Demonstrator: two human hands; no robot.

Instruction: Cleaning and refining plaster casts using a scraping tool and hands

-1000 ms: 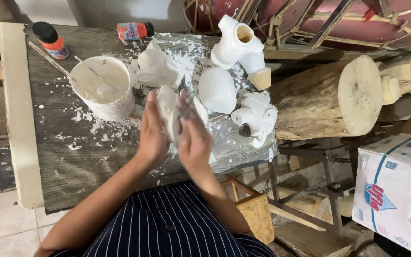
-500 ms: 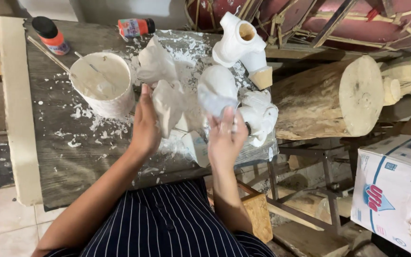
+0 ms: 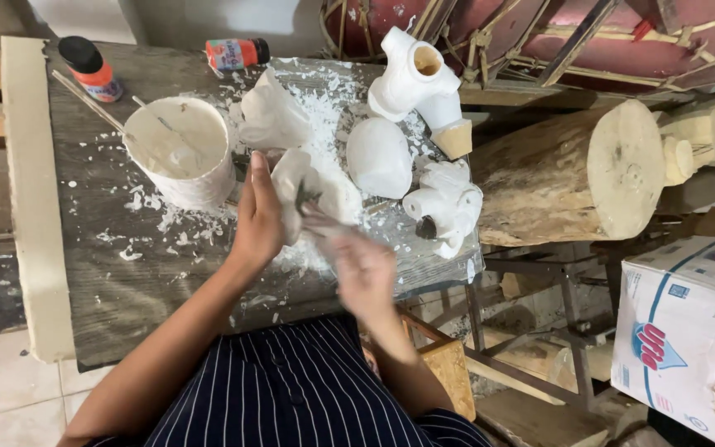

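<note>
My right hand (image 3: 363,269) has pulled back toward me since a half-second ago, away from the white plaster piece (image 3: 308,192); it's blurred, and I cannot tell whether it grips the thin dark tool near the piece. My left hand (image 3: 258,217) still grips that piece, held upright over the counter (image 3: 101,273) beside the plaster-filled cup (image 3: 179,161), so scraping continues.
</note>
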